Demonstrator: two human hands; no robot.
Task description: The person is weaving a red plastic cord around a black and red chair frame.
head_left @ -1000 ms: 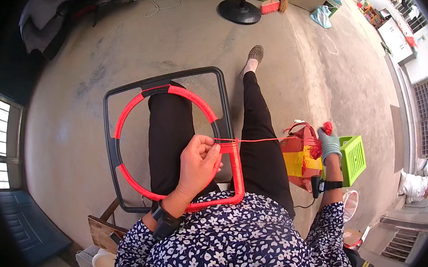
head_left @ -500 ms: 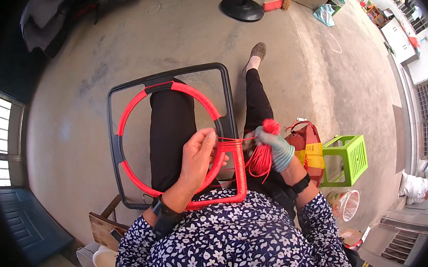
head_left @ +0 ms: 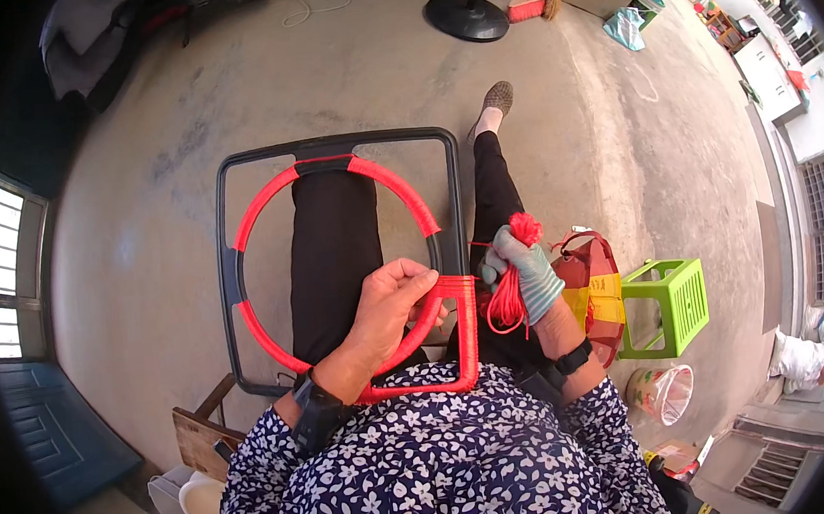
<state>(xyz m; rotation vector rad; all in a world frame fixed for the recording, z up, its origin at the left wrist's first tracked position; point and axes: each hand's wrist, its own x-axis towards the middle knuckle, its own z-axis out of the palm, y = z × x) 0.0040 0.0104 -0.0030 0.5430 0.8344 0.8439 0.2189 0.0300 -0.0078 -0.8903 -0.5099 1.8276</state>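
A dark square frame with an inner ring lies across my lap, the ring and the near right corner wrapped in red cord. My left hand grips the frame at its wrapped right side. My right hand, in a grey glove, holds a bundle of red cord just right of the frame's corner, with a short strand running to the wrapped edge.
A red and yellow bag and a green plastic stool stand on the concrete floor to my right. A small bucket sits below them. A fan base and a broom are far ahead. A blue bench is at left.
My right hand came back from the bag and stool on the right to the frame's corner, bringing the cord bundle close. The left hand stayed on the frame.
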